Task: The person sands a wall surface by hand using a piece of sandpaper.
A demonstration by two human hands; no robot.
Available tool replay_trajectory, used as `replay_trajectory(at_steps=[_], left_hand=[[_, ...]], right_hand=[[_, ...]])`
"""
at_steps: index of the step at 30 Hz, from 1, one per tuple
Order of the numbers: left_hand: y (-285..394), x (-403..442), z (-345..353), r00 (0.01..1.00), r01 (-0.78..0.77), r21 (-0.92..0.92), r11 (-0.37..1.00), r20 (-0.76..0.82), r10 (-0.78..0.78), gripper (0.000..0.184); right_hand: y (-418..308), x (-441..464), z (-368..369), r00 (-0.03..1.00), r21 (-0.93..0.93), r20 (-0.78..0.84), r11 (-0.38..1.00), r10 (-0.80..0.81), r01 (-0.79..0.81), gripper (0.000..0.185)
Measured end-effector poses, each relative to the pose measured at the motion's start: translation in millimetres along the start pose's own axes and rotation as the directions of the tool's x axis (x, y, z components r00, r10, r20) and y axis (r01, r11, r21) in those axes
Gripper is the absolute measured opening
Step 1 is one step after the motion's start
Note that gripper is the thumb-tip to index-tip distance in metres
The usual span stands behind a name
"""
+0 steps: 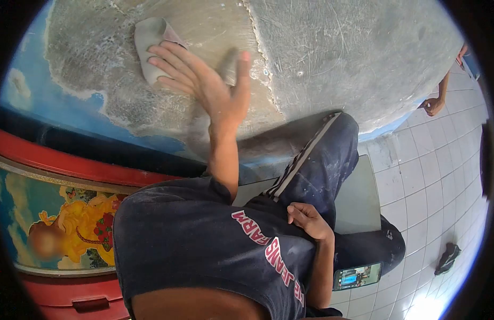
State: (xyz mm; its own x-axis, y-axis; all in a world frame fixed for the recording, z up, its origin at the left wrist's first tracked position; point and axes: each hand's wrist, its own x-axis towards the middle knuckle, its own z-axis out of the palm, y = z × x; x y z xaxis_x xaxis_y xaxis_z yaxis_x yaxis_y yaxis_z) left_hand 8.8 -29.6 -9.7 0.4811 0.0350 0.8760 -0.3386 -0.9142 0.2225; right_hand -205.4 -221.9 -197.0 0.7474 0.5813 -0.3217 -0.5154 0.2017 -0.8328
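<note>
A bent, pale grey sheet of sandpaper [149, 50], its pinkish underside showing at a folded corner, lies against the grey plastered wall [321, 58]. My left hand [209, 85] presses it there with the fingers stretched flat over it and the thumb raised to the side. The palm is hidden. Down at my lap, my right hand [311, 221] rests on my dark trousers with its fingers curled in, and nothing shows in it. Pale dust marks the trousers near my knee.
Blue painted wall [60, 120] borders the rough plaster. Below it stands a red cabinet [71, 298] with a picture panel. A phone [358, 277] is beside my leg. Another person's hand [433, 105] is at the far right, and a dark object [448, 258] lies on the tiled floor [417, 176].
</note>
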Motion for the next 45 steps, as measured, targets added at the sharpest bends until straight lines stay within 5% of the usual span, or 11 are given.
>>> replay_trajectory(at_steps=[7, 10, 12, 16, 21, 23, 25, 29, 35, 41, 45], left_hand=[[1, -42, 28, 0.966, -0.162, 0.048, 0.986, 0.214, 0.148, 0.118], [-5, -13, 2, 0.977, -0.106, 0.034, 0.994, 0.188, 0.098, 0.118], [-14, 8, -5, 0.997, 0.010, 0.055, 0.998, -0.071, -0.006, 0.117], [-15, -5, 11, 0.992, -0.032, 0.110, 0.993, -0.118, 0.045, 0.118], [-17, -42, 17, 0.975, -0.158, 0.193, 0.968, 0.188, 0.122, 0.120], [-13, -23, 2, 0.982, -0.094, 0.182, 0.979, 0.179, 0.060, 0.119], [-12, -3, -8, 1.000, 0.010, 0.088, 0.996, -0.004, -0.009, 0.118], [-14, -7, 9, 0.996, -0.013, 0.133, 0.991, -0.082, 0.024, 0.118], [-15, -52, 25, 0.971, -0.142, 0.193, 0.971, 0.215, 0.100, 0.116], [2, -17, 7, 0.996, -0.031, 0.007, 0.999, 0.088, 0.030, 0.116], [-2, -41, 22, 0.970, -0.128, 0.099, 0.987, 0.222, 0.104, 0.117]], right_hand=[[-6, -3, 2, 1.000, -0.030, -0.027, 1.000, 0.004, -0.005, 0.039], [-3, -3, 2, 0.999, 0.008, -0.017, 1.000, 0.030, -0.030, 0.038], [-2, -2, 2, 1.000, -0.002, -0.024, 1.000, 0.017, -0.017, 0.038], [-5, 0, 1, 1.000, 0.016, -0.006, 1.000, 0.015, -0.015, 0.038], [-7, -4, 3, 1.000, 0.012, -0.006, 1.000, -0.019, 0.019, 0.038], [-5, -6, 4, 1.000, 0.009, -0.014, 1.000, -0.001, 0.001, 0.038], [-3, -3, 2, 1.000, -0.006, -0.013, 1.000, 0.005, -0.005, 0.038], [-3, 0, 2, 1.000, -0.013, -0.012, 1.000, 0.001, -0.001, 0.038], [-6, -3, 3, 1.000, -0.010, -0.020, 1.000, 0.012, -0.012, 0.039], [-3, -3, 2, 1.000, -0.021, 0.000, 1.000, 0.011, -0.011, 0.038], [-5, -3, 3, 1.000, -0.018, -0.012, 1.000, -0.009, 0.009, 0.038]])
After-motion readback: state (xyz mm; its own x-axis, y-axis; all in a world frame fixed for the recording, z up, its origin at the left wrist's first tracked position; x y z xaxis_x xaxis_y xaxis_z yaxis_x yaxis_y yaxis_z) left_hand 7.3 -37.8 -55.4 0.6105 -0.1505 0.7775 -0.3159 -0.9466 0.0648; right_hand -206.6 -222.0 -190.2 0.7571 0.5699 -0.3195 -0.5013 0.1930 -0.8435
